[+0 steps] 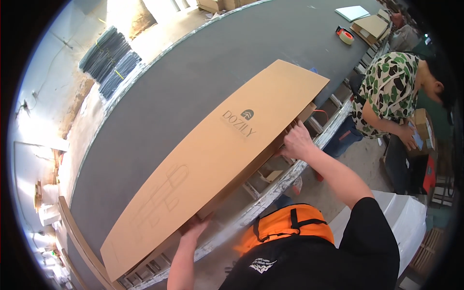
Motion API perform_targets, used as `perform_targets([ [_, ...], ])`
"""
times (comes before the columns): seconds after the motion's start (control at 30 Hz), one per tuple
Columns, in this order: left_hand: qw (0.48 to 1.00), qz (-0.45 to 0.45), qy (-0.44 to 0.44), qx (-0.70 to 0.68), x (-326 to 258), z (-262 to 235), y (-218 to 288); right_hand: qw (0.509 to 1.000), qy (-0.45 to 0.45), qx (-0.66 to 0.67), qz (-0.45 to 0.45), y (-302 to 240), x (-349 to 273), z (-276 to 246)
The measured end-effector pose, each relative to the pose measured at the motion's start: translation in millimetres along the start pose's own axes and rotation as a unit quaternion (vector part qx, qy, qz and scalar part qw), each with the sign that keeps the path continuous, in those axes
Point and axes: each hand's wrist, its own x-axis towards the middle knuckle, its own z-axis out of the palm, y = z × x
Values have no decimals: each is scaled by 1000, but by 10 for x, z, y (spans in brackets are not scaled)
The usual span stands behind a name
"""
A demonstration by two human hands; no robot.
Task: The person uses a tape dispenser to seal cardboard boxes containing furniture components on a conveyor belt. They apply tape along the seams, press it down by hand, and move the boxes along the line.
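Observation:
A long flat cardboard box (pixel 208 150), with dark print and a line drawing on its top, lies slantwise over the near edge of the grey table (pixel 159 96). At its near long side, my right hand (pixel 297 142) is closed with bent fingers at the edge, where a brown side flap (pixel 305 113) shows. Farther left along that same side, my left hand (pixel 195 226) reaches in at the edge. Its fingers are partly hidden by the box and slightly blurred.
An orange waist bag (pixel 295 224) hangs at my front. A tape roll (pixel 345 36) and folded cardboard (pixel 369 26) lie at the table's far right. To the right, a person in a camouflage-pattern shirt (pixel 389 84) handles a small box (pixel 423 128). Dark bundles (pixel 111 60) are stacked beyond the table.

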Motion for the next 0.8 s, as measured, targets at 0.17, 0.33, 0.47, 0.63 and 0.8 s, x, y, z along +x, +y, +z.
perform_targets([
  [0.17, 1000, -18, -19, 14, 34, -151, 115, 991, 112, -34, -72, 207, -47, 379],
  [0.33, 996, -29, -84, -28, 51, -82, 96, 971, 210, -92, -74, 166, -109, 692],
  [0.47, 793, -213, -45, -568, -296, 612, -266, 986, 84, -83, -117, 89, 0, 576],
  [0.63, 974, -24, -194, -112, 23, -758, 708, 981, 96, -117, -121, 241, 14, 794],
  [0.8, 885, 334, 273, -177, 598, -1710, 1547, 983, 104, -103, -115, 242, 22, 837],
])
